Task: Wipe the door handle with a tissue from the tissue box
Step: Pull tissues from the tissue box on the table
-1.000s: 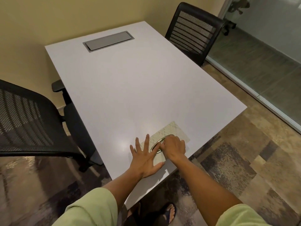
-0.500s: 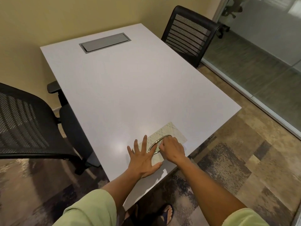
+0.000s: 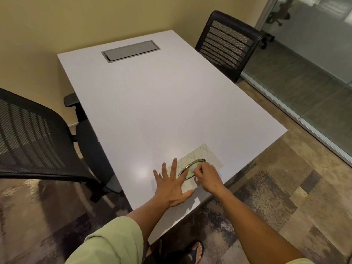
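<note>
A flat cream tissue box (image 3: 206, 156) with a metal-ringed oval slot lies near the front edge of the white table (image 3: 162, 103). My left hand (image 3: 172, 184) is spread flat, pressing on the box's near left end. At the slot, my right hand (image 3: 206, 177) pinches a bit of white tissue (image 3: 193, 168) between its fingertips. Only a small part of the tissue shows. No door handle is in view.
A black mesh chair (image 3: 34, 138) stands at the table's left and another one (image 3: 226, 44) at the far right. A grey cable hatch (image 3: 130, 51) sits in the far tabletop. A glass partition (image 3: 304, 73) runs along the right. Patterned carpet lies below.
My right hand has lifted slightly from the slot with a tissue tip now pinched in its fingers. The left hand stays pressed on the box. The view shifted a little.
</note>
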The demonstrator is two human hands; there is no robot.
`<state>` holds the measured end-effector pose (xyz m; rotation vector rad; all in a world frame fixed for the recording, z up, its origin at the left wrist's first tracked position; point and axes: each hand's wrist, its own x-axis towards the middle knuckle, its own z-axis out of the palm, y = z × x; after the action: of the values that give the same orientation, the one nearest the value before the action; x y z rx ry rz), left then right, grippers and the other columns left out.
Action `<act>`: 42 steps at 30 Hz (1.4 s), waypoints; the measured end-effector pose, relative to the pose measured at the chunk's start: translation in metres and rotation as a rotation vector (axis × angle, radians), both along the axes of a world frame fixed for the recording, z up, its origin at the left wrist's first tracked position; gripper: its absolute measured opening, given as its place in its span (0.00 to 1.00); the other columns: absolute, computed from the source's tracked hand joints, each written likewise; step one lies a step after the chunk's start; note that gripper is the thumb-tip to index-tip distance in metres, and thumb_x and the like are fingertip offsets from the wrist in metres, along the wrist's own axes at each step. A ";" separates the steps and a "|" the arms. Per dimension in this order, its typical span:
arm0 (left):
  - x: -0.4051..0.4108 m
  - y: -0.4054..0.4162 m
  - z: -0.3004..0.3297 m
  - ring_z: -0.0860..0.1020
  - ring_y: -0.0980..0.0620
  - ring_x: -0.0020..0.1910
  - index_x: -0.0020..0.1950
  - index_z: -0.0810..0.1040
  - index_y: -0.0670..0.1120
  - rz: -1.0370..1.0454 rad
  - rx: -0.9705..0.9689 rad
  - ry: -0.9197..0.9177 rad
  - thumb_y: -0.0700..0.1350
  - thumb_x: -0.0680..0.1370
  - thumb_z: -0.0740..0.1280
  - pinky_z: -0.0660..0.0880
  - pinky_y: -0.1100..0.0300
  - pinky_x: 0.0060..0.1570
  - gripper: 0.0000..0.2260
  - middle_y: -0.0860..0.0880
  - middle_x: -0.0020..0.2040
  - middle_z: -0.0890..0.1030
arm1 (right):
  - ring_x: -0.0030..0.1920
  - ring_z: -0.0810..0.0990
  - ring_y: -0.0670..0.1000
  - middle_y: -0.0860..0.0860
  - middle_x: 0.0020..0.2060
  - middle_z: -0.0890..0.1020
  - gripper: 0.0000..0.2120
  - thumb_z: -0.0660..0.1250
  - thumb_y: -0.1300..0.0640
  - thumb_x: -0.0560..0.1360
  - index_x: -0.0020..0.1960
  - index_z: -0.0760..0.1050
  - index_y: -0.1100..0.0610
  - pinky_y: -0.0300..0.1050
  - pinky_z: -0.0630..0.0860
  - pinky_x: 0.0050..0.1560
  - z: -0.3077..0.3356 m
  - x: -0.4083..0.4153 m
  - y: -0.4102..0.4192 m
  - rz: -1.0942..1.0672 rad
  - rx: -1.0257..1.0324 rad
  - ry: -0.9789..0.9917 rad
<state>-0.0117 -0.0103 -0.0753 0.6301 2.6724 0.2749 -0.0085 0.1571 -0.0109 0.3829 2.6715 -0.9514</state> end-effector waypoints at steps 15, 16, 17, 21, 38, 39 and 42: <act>0.000 -0.001 0.002 0.41 0.29 0.79 0.80 0.42 0.65 -0.008 -0.011 0.017 0.79 0.69 0.41 0.39 0.25 0.71 0.41 0.46 0.82 0.36 | 0.37 0.73 0.50 0.49 0.37 0.77 0.10 0.58 0.50 0.76 0.39 0.71 0.54 0.51 0.71 0.40 0.021 0.016 0.011 -0.116 -0.085 -0.013; 0.000 -0.001 0.002 0.41 0.30 0.79 0.80 0.43 0.66 -0.008 -0.012 0.019 0.79 0.69 0.40 0.39 0.25 0.71 0.41 0.46 0.82 0.36 | 0.37 0.74 0.51 0.50 0.37 0.77 0.11 0.58 0.51 0.76 0.40 0.72 0.56 0.51 0.71 0.40 0.024 0.016 0.013 -0.127 -0.100 0.004; -0.001 -0.001 0.001 0.41 0.30 0.79 0.80 0.44 0.65 -0.008 -0.013 0.020 0.80 0.68 0.38 0.39 0.25 0.70 0.42 0.46 0.82 0.36 | 0.38 0.76 0.52 0.50 0.37 0.78 0.11 0.59 0.51 0.77 0.41 0.74 0.57 0.50 0.72 0.40 0.028 0.015 0.014 -0.138 -0.116 0.020; -0.002 0.000 -0.001 0.42 0.29 0.79 0.80 0.47 0.65 -0.009 -0.013 0.030 0.81 0.64 0.33 0.38 0.25 0.70 0.46 0.46 0.83 0.36 | 0.42 0.81 0.49 0.51 0.42 0.83 0.13 0.62 0.50 0.78 0.40 0.77 0.56 0.43 0.74 0.40 0.037 0.019 0.021 -0.164 -0.188 0.064; -0.004 -0.001 0.001 0.37 0.28 0.78 0.81 0.42 0.65 -0.031 -0.069 0.003 0.82 0.67 0.38 0.33 0.25 0.69 0.45 0.46 0.81 0.30 | 0.44 0.82 0.56 0.60 0.40 0.80 0.14 0.60 0.59 0.81 0.41 0.78 0.63 0.53 0.83 0.53 0.076 0.047 0.039 -0.637 -0.806 0.203; -0.004 -0.001 0.002 0.35 0.28 0.78 0.81 0.42 0.65 -0.036 -0.071 -0.001 0.82 0.66 0.37 0.31 0.25 0.68 0.46 0.46 0.80 0.27 | 0.42 0.84 0.53 0.58 0.38 0.82 0.13 0.61 0.60 0.81 0.40 0.77 0.62 0.52 0.84 0.52 0.079 0.049 0.039 -0.667 -0.850 0.209; -0.005 -0.001 0.006 0.31 0.27 0.76 0.81 0.40 0.63 -0.055 -0.101 -0.011 0.82 0.66 0.37 0.29 0.27 0.68 0.46 0.46 0.76 0.24 | 0.45 0.87 0.55 0.57 0.39 0.87 0.12 0.60 0.60 0.81 0.42 0.75 0.63 0.49 0.84 0.49 0.088 0.055 0.041 -0.732 -0.971 0.212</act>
<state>-0.0163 -0.0117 -0.0694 0.6671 2.6348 0.1277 0.0468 0.1983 0.0772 1.0539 1.8340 -2.4049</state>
